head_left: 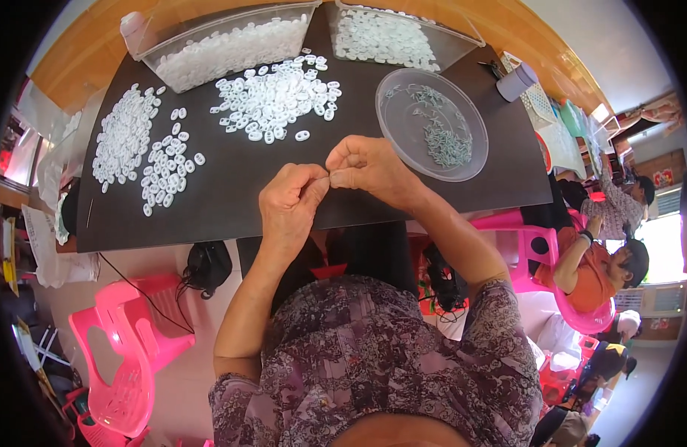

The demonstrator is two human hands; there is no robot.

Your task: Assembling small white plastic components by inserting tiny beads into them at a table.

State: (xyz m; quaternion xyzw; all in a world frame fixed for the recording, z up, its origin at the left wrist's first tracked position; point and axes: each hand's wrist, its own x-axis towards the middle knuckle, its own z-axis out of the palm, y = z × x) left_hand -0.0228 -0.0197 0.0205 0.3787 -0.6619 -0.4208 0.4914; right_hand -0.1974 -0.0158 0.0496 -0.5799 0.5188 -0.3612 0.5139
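Above the dark table's near edge, my left hand point(290, 195) and my right hand point(371, 170) meet fingertip to fingertip. Both are closed in a pinch; whatever sits between them is too small and covered to make out. Beyond them lies a loose heap of small white oval plastic pieces with two holes point(278, 98), one piece point(302, 135) lying apart at its near side. To the right of my right hand, a round clear plastic lid or shallow tray point(403, 145) carries many thin grey-green metal bits point(447, 141), perhaps screws or pins.
Two clear bins point(231, 46) point(388, 37) of white pieces stand along the far edge. More white pieces form a pile point(123, 134) and a smaller group point(168, 167) at left. A lidded cup point(516, 82) stands far right. Pink chairs point(127, 350) flank the table; people point(593, 261) sit at right.
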